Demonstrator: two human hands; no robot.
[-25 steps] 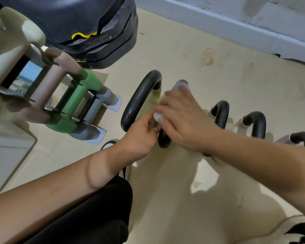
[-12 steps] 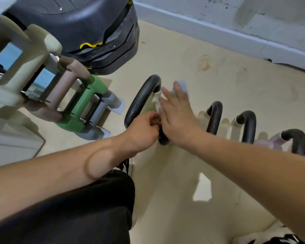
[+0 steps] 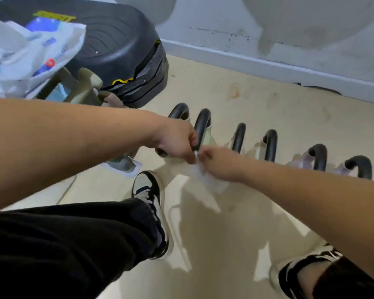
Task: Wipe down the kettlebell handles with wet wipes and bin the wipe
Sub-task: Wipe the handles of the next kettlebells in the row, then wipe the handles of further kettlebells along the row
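- Beige floor (image 3: 268, 100) fills most of the view, meeting a scuffed grey-white wall (image 3: 268, 29) along the top right of the frame.
- At the upper left stands a black ribbed stack of gym equipment (image 3: 121, 50) with a yellow mark on its edge.
- A white plastic bag (image 3: 30, 50) with blue print lies over it in the top left corner.
- Just below the bag, cream-coloured dumbbells (image 3: 89, 83) peek out from behind the person's left forearm.
- A row of six black kettlebell handles (image 3: 270, 143) runs from the centre of the frame towards the right edge, arching up from pale bodies on the floor.
- The left hand (image 3: 177, 143) reaches in from the left, fingers curled, in front of the second handle from the left.
- The right hand (image 3: 216, 162) comes in from the lower right, also with curled fingers, and the two hands meet at the fingertips.
- A thin, translucent wet wipe (image 3: 205, 178) hangs between and just below the hands. Both appear to pinch its upper edge, though the spot is blurred.
- The wipe is held in the air, in front of the handles.
- Black trousers (image 3: 73, 244) cover the lower left.
- One black-and-white sneaker (image 3: 148, 190) points towards the kettlebells, and another sneaker (image 3: 300, 268) shows at the bottom right.
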